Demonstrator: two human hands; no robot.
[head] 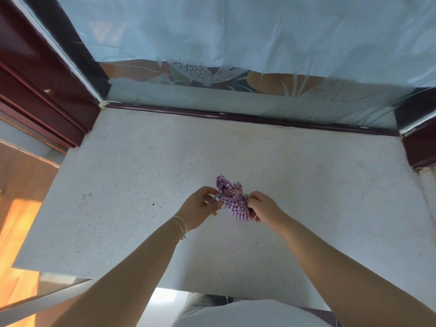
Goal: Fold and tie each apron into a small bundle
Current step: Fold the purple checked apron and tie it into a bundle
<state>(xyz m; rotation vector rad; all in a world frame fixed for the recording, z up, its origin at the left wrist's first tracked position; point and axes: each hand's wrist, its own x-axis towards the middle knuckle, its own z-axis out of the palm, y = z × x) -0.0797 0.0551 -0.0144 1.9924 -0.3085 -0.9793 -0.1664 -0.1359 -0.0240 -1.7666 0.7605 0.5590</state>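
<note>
A purple-and-white checked apron (236,205) is rolled into a small bundle and sits above the middle of the pale speckled counter (141,185). A striped tie string (218,198) wraps across the bundle's left side. My left hand (200,206) pinches that string at the bundle's left end. My right hand (263,206) grips the bundle's right side, fingers curled round the cloth. Both forearms reach in from the bottom of the view.
A frosted glass window (236,43) with an etched fish pattern stands behind the counter, edged by a dark red frame (236,116). Dark red woodwork (35,79) rises at the left. The counter's front edge runs near my body, with orange floor at lower left.
</note>
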